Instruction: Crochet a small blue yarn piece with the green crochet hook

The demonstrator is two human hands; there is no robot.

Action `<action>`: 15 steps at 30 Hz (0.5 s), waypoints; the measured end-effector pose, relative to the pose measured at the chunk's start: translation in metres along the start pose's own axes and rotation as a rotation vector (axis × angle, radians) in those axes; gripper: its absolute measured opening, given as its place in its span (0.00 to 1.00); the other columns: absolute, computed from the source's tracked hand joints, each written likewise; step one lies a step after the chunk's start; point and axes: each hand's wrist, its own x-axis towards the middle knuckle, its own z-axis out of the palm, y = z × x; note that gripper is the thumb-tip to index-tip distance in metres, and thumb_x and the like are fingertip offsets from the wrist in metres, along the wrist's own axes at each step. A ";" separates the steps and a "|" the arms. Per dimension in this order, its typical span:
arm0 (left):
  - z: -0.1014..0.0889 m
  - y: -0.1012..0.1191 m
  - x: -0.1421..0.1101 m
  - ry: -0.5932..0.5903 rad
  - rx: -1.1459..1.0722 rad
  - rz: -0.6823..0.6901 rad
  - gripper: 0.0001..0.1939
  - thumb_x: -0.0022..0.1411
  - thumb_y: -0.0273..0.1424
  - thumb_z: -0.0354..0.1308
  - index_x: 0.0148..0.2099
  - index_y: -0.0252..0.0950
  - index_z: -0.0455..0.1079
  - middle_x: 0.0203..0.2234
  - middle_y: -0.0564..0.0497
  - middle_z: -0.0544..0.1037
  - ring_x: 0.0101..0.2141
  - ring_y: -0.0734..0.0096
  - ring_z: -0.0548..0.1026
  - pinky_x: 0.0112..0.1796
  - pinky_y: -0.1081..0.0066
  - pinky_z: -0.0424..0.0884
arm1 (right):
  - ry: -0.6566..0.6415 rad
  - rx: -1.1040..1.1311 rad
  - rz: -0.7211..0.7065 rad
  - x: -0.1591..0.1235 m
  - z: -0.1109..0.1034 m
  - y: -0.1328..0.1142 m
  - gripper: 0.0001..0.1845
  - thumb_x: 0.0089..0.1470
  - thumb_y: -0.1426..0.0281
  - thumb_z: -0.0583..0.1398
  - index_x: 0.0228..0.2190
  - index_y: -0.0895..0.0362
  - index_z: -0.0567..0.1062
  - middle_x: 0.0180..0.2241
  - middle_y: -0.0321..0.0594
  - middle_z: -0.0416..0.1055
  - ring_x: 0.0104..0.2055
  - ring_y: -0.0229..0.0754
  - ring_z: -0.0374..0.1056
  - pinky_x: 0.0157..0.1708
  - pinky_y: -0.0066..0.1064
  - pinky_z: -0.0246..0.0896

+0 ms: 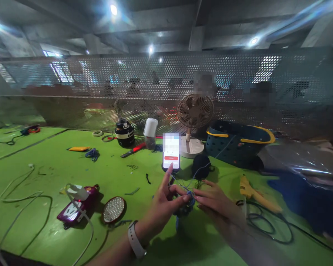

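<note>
In the head view my left hand [166, 201], with a white band on its wrist, pinches a small blue crocheted piece [190, 198] between thumb and fingers. Its index finger points up in front of the lit phone [171, 153], and a blue strand of yarn passes near that finger. My right hand [215, 199] meets the piece from the right, fingertips closed together; whatever they hold is hidden. Darker parts of the work hang below the fingers. Behind the right hand lies a dark ball of yarn [201, 166], with a light strand rising to the basket [224, 147].
A fan [195, 111] stands behind the phone. At right lie a yellow glue gun [258, 194] with coiled cord and plastic-covered blue material [296, 195]. To the left are a purple device [80, 205], a round studded disc [113, 210], a red-handled cutter [135, 149] and a black jug [124, 133].
</note>
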 end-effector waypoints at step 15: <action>0.002 0.000 -0.001 0.002 -0.002 -0.005 0.55 0.52 0.27 0.71 0.71 0.46 0.39 0.26 0.55 0.75 0.26 0.76 0.70 0.28 0.75 0.65 | 0.120 0.052 0.161 -0.004 0.002 -0.016 0.11 0.60 0.71 0.60 0.43 0.48 0.78 0.40 0.38 0.81 0.39 0.43 0.77 0.53 0.47 0.64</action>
